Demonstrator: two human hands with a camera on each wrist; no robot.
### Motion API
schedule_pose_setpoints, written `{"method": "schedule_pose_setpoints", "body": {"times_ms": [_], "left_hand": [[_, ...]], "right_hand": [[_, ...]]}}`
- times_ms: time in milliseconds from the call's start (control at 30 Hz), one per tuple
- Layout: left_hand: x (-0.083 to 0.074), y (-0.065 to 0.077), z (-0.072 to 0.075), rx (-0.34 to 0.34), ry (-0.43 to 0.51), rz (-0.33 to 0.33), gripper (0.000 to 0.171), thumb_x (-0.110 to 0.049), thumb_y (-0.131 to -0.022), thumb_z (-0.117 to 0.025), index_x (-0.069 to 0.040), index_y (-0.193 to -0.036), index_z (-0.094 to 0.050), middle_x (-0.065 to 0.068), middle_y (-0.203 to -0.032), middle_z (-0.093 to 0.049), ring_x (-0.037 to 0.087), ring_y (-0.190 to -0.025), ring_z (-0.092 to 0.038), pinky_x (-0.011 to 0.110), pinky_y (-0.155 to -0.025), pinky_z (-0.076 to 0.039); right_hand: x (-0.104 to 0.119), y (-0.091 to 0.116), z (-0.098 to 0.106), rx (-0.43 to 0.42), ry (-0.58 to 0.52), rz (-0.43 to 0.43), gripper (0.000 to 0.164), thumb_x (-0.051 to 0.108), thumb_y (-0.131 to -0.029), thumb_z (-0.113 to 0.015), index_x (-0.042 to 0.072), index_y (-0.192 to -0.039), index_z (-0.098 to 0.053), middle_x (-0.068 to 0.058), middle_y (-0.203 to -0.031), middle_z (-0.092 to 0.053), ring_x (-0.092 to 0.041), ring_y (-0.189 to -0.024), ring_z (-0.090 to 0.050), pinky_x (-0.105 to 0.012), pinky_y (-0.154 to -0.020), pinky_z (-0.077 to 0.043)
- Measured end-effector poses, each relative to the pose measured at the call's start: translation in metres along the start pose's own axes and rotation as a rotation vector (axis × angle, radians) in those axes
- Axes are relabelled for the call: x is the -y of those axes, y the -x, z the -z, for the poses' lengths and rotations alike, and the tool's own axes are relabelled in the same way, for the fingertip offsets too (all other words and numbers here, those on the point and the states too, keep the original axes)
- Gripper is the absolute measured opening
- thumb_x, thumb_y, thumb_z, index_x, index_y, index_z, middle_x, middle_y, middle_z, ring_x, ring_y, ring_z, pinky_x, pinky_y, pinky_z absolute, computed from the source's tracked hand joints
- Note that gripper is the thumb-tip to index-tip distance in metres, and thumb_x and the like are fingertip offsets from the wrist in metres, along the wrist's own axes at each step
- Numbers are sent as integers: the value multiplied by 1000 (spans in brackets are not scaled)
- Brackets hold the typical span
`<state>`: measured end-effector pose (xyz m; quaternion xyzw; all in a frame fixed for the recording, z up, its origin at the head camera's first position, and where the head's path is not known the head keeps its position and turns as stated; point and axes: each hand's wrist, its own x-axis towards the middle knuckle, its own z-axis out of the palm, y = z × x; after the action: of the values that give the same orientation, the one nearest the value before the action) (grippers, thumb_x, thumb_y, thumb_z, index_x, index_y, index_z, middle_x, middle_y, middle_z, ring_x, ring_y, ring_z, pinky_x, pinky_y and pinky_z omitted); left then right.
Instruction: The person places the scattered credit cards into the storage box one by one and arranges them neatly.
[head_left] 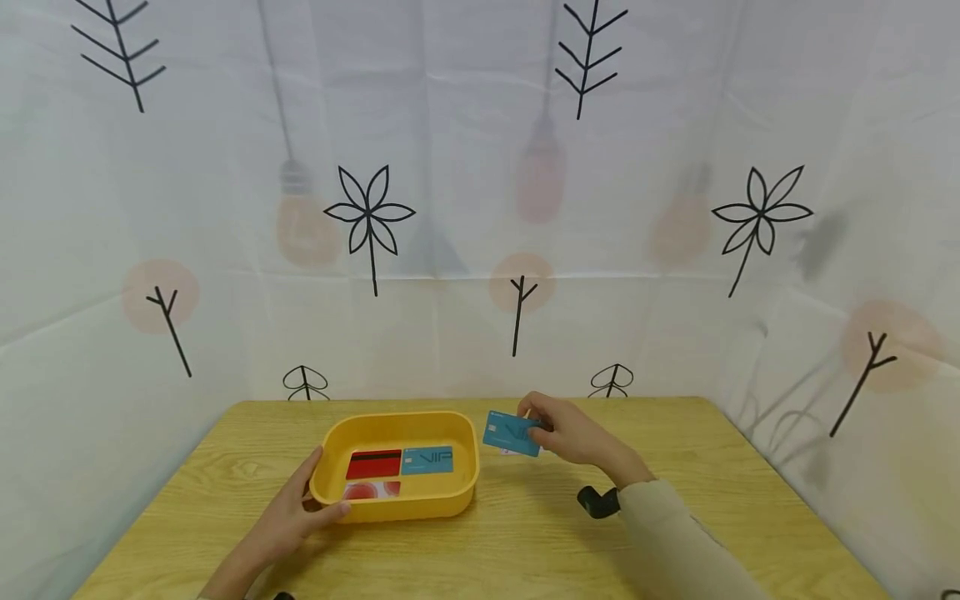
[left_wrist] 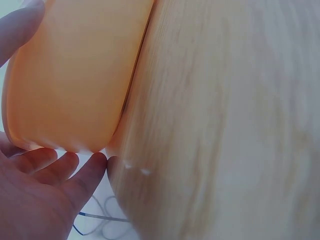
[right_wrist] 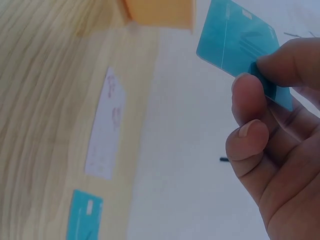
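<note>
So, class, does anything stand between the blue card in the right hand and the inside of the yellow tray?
Only the right wall of the yellow tray, which the blue card in the right hand must likely clear; nothing else visible stands between them.

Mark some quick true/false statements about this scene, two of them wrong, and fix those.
1. The right hand pinches a blue card over the table. True.
2. The left hand lies flat on the table. False: it grips the yellow tray from outside.
3. A red card with a dark stripe lies in the tray. True.
4. Every card in the tray is red. False: a blue VIP card lies beside the red one.
5. The right wrist view shows another blue card on the table. True.
</note>
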<state>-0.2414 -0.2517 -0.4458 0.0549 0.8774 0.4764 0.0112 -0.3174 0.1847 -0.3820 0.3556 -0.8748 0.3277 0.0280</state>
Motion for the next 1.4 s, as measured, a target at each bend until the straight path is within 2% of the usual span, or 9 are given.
{"method": "schedule_pose_setpoints", "body": {"times_ms": [167,367,733,900,1167,1400], "left_hand": [[-1,0,1,1,-4,-9,100,-35,-85,-73,-6,-154,-6,26,-154,-18,28,-116,-51,39,-98,-44],[-2,-1,2,-1,-14,2,101,-37,-84,-73,-6,-154,-7,23,-155,-16,30,-123,-45,38,-100,-41],[-3,-2,3,-1,-15,8,103,-40,-83,-73,-6,-154,-6,23,-155,-16,34,-128,-42,45,-103,-38],[-3,-3,2,-5,-7,9,104,-40,-83,-74,-5,-154,-7,24,-155,-17,36,-130,-41,45,-104,-37],[-1,-3,1,-16,0,-31,103,-35,-82,-75,-3,-153,-8,25,-154,-19,34,-127,-44,38,-99,-42],[0,-4,1,-14,-13,-24,102,-36,-83,-75,-3,-153,-8,24,-154,-19,35,-129,-42,39,-100,-42]], "right_hand": [[10,-12,-4,15,-7,-4,21,6,-96,-54,19,-112,-54,4,-77,-55,-11,-61,-49,-27,-56,-44],[20,-24,-13,41,-27,-8,19,8,-96,-54,19,-112,-54,5,-80,-57,-11,-64,-51,-27,-57,-46],[37,-47,-31,93,-27,53,21,8,-96,-54,20,-113,-54,5,-79,-57,-10,-61,-48,-25,-58,-43],[43,-55,-43,107,-1,81,21,8,-96,-54,19,-114,-55,6,-85,-56,-10,-67,-48,-25,-61,-44],[46,-65,-59,147,20,98,22,6,-95,-53,19,-113,-53,7,-83,-56,-9,-66,-48,-24,-63,-45],[45,-72,-69,178,59,66,24,6,-94,-54,22,-112,-52,5,-83,-57,-8,-66,-47,-21,-62,-44]]}}
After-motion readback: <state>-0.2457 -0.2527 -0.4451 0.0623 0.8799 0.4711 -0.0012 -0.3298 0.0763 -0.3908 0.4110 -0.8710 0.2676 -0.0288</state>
